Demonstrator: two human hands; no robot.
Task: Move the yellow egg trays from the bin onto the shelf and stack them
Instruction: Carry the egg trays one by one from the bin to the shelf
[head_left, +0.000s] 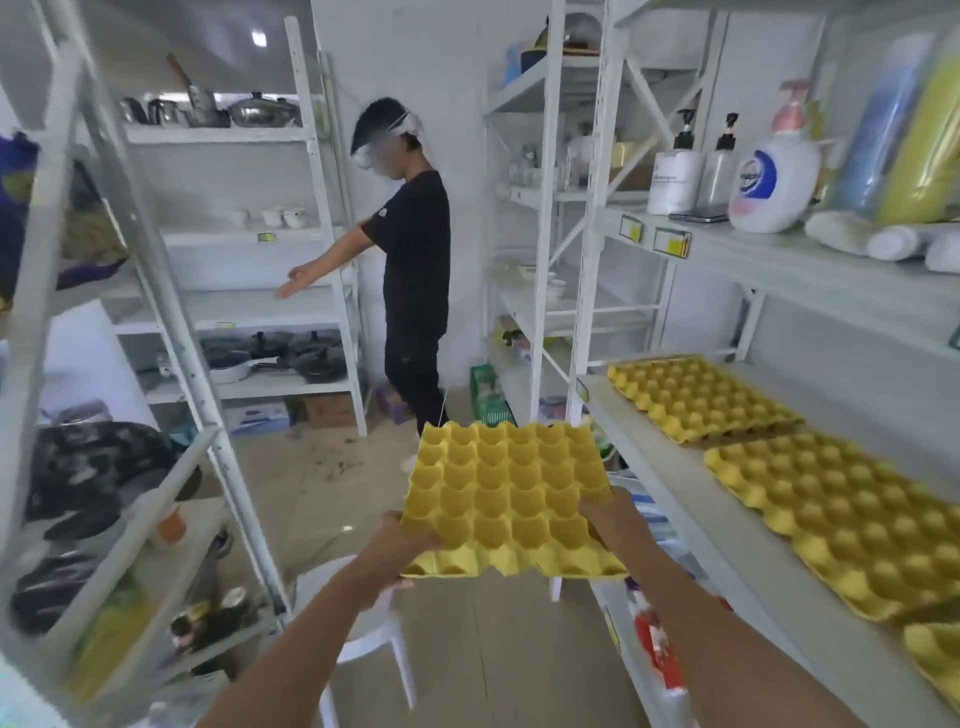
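Note:
I hold a yellow egg tray (511, 493) in the air in front of me, over the aisle floor. My left hand (402, 540) grips its near left corner and my right hand (613, 514) grips its near right edge. On the white shelf (691, 525) to my right lie more yellow egg trays: one at the far end (701, 397), a larger stack (841, 519) nearer me, and the corner of another (935, 660) at the frame's edge. The bin is not in view.
A person in black (415, 270) stands in the aisle ahead, reaching toward the back-left shelving (249, 306). A white stool (363, 623) stands under my arms. Soap bottles (774, 176) stand on the upper right shelf. Cluttered racks line the left side.

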